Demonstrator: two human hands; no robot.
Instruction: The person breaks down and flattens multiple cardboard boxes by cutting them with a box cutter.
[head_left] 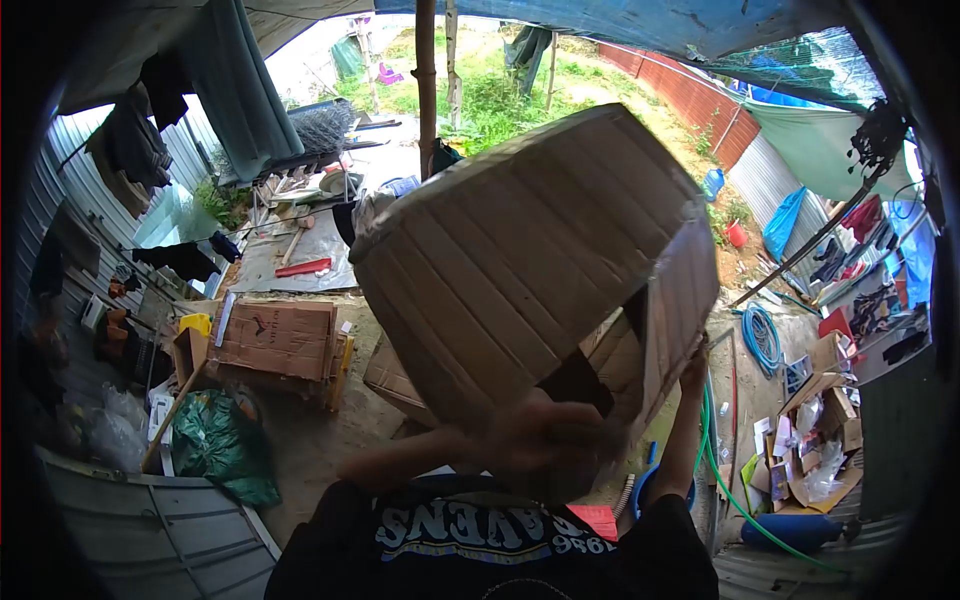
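A large open cardboard box (520,240) with creased panels is held up and tilted in front of my chest. A dark gap shows between its lower panels. My left hand (550,430) is at the box's lower edge, blurred by motion, so its fingers cannot be made out. On the right, my right hand (692,368) grips the side panel of the box, with the fingers partly hidden at its edge. Behind and below the held box, another cardboard box (395,380) rests on the ground.
Flattened cardboard (275,338) is stacked at the left, above a green plastic bag (220,445). A wooden post (427,90) stands ahead. At right are a blue coiled hose (760,340), a green hose (712,450) and a heap of cardboard scraps (815,450).
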